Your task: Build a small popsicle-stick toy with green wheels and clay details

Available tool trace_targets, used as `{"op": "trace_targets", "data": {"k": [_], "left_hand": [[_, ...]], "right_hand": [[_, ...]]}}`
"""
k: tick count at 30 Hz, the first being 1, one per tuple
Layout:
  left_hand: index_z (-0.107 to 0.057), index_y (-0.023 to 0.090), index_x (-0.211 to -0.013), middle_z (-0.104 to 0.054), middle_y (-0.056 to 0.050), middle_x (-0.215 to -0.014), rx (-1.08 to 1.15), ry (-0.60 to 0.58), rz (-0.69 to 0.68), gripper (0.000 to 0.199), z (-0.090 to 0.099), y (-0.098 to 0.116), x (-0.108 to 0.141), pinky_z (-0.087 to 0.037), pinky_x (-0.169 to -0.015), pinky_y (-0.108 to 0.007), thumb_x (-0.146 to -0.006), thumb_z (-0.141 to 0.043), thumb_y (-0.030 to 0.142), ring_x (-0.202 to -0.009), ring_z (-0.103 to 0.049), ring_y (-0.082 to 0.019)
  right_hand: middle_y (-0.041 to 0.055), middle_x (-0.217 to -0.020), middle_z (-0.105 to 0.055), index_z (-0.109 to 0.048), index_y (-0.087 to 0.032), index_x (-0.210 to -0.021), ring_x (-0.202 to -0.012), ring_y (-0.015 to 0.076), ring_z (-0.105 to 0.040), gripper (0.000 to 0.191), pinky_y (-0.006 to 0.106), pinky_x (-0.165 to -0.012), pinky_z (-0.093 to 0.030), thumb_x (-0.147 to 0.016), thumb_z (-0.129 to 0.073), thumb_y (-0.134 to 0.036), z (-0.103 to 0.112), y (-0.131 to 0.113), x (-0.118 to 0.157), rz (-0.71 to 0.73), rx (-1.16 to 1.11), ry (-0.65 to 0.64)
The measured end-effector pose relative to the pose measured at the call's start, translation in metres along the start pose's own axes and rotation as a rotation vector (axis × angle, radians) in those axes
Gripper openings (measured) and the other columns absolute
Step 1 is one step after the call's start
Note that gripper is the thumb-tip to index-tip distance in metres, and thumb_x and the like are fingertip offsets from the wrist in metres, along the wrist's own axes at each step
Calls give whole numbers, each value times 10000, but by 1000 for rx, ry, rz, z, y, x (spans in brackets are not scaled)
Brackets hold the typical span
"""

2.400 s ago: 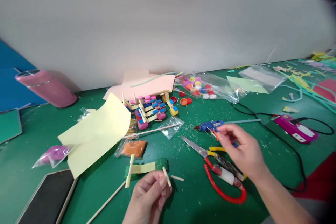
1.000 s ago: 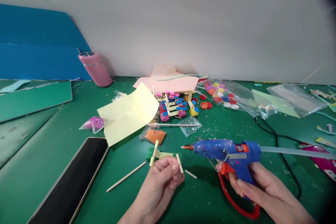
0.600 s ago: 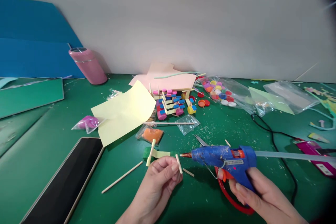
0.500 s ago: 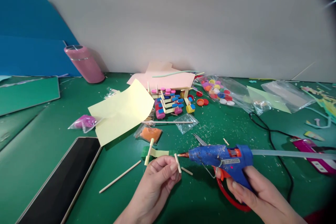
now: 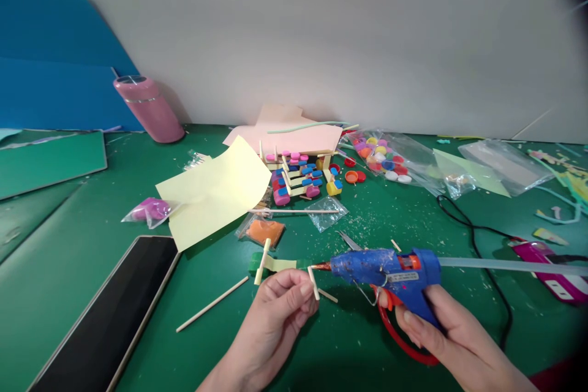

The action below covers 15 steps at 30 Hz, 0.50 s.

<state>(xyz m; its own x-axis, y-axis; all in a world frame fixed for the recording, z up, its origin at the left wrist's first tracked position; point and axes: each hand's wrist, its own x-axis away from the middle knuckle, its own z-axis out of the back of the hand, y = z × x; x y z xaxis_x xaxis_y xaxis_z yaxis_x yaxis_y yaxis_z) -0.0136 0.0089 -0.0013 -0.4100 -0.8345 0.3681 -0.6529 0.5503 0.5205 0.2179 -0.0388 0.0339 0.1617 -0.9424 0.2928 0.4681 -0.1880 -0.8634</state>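
Observation:
Between thumb and fingers, my left hand pinches a short wooden stick, tilted nearly upright. My right hand is wrapped round the handle of a blue glue gun, its fingers by the orange trigger. The copper-coloured nozzle points left, at the upper end of the short stick; whether they touch I cannot tell. Just behind my left hand lies a pale yellow strip with a stick piece across it and green round parts at its ends. Red-handled scissors lie beneath the glue gun.
A phone and a long stick lie at left. Farther back are yellow paper, small blue and pink assemblies, bagged caps and a pink bottle. A black cable and pink power strip are at right.
The nozzle and the short stick's upper end have come slightly closer together. Both hands keep their holds, and the whole view has shifted a little.

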Motion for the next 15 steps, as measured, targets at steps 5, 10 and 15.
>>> {"op": "trace_targets", "data": {"k": [5, 10, 15], "left_hand": [[-630, 134, -611, -486, 35, -479, 2, 2, -9, 112, -1, 0, 0, -255, -487, -205, -684, -709, 163, -470, -360, -60], [-632, 133, -613, -485, 31, -485, 0, 5, -9, 114, 1, 0, -1, -252, -480, -203, -694, -702, 171, -477, -367, -64], [-632, 133, -617, -494, 28, -497, -1, 4, -4, 111, 1, -1, -1, -267, -486, -205, -687, -709, 173, -482, -374, -66]], "right_hand": [[55, -1015, -649, -518, -271, -1174, -966, 223, -606, 319, 259, -792, -521, -875, -460, -368, 1, 3, 1, 33, 36, 13], [64, -980, -676, -587, -247, -1092, -899, 227, -639, 276, 259, -754, -539, -850, -506, -351, 1, 2, 1, 43, 66, 65], [53, -931, -676, -576, -244, -1105, -846, 207, -641, 279, 245, -726, -546, -861, -484, -344, 0, -2, 0, 74, 57, 75]]}}
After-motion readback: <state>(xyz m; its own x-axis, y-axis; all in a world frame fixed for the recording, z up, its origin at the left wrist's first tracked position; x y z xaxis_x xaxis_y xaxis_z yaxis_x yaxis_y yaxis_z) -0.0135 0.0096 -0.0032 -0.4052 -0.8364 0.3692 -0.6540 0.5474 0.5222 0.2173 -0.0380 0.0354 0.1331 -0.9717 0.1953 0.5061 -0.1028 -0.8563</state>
